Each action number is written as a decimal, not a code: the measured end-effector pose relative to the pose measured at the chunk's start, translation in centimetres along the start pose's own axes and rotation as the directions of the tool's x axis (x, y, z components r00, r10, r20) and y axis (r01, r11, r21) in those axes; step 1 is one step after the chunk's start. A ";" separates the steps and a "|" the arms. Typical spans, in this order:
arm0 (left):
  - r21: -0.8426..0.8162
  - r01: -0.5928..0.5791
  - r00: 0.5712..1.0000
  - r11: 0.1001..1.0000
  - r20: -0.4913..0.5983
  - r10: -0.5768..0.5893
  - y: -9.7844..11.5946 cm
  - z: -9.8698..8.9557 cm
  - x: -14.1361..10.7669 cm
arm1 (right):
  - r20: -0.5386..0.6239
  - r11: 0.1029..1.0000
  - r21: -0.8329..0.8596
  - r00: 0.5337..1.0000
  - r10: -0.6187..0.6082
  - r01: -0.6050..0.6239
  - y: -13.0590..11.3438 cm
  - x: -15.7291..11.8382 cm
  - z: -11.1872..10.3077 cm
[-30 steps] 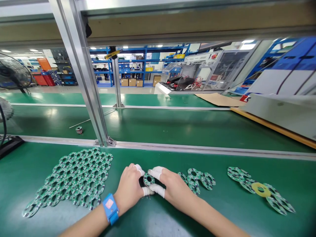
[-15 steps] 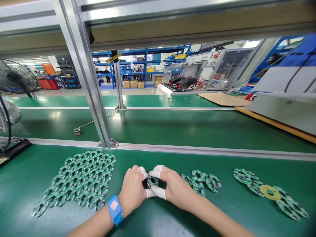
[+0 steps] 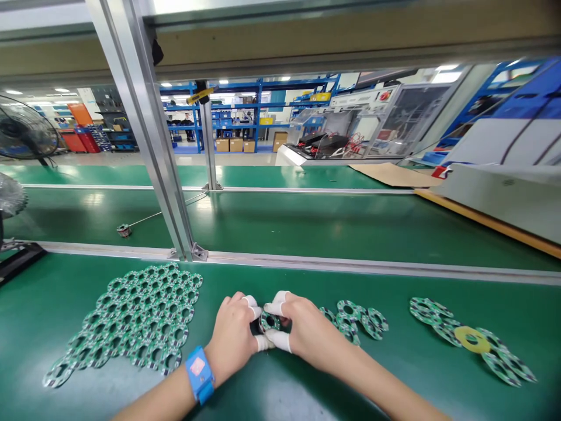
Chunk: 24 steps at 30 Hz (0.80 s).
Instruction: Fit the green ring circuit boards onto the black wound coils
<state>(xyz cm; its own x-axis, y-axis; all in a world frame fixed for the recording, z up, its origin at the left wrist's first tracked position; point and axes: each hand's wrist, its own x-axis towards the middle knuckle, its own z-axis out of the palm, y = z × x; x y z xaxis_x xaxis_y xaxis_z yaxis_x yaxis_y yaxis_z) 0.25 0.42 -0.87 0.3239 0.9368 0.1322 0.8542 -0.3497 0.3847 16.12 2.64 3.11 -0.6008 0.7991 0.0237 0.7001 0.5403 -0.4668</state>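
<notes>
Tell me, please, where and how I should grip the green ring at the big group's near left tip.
Pinch that green ring by its outer rim, coming from the near left, probably with the left hand once free: it lies flat, that side is exposed, and the rest of the group adjoins its far right.

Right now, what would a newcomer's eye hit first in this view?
Probably the dense cluster of green ring-shaped boards spread on the near bench at left. Next, front and centre, the left hand and right hand pinch a small round part between white-covered fingertips. Then the yellow ring, lying among a few green boards at far right.
</notes>
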 end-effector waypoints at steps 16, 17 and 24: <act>-0.223 0.049 0.999 0.974 0.026 -0.044 0.4 -1.6 -0.7 | 0.168 0.666 0.719 0.979 0.113 -0.200 3.5 -1.8 1.5; -0.252 0.043 0.999 0.967 0.008 -0.043 0.4 -1.9 -0.9 | 0.180 0.640 0.739 0.977 0.110 -0.209 3.8 -1.9 1.6; -0.081 -0.228 0.971 0.970 -0.092 0.220 1.2 -1.6 -1.6 | 0.133 0.618 0.764 0.982 0.133 -0.187 3.7 -1.4 2.5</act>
<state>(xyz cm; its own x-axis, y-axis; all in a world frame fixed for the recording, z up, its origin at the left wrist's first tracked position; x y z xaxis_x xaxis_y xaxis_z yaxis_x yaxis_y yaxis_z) 0.08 -1.44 0.84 0.4654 0.8338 0.2969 0.7222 -0.5517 0.4171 18.59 2.81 -0.82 -0.5480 0.8218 -0.1562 0.2504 -0.0170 -0.9680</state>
